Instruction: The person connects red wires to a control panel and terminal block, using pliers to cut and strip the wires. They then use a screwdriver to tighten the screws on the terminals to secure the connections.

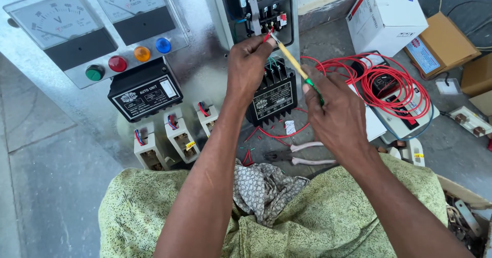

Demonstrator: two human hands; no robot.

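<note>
Your left hand (248,63) pinches the red wire (267,35) at the terminal block (264,6) near the frame's top centre. Your right hand (335,114) grips the screwdriver (292,60), its shaft slanting up-left to that same terminal; the left hand is nearer.

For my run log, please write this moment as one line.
left hand: pinches red wire at contactor | right hand: holds screwdriver, tip at terminal | pliers: on floor
</note>
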